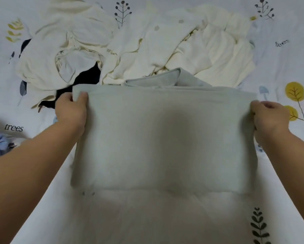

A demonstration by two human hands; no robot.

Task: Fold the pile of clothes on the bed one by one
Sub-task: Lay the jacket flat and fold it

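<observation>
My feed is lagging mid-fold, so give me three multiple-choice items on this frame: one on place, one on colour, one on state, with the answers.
1. Where does the heap of cream-white clothes lie?
A. Beyond the pale grey-green folded garment
B. Under the person's arms
C. On the floor

2. What colour is the fabric peeking from under the heap's left side?
A. Red
B. Black
C. Orange

3. How is the garment held?
A. One hand only
B. Lying untouched
C. Both hands grip its far corners

Answers:
1 A: the heap sits past the garment's far edge on the leaf-printed white bedsheet.
2 B: the black fabric shows there.
3 C: the left hand and the right hand each pinch a corner.
</observation>
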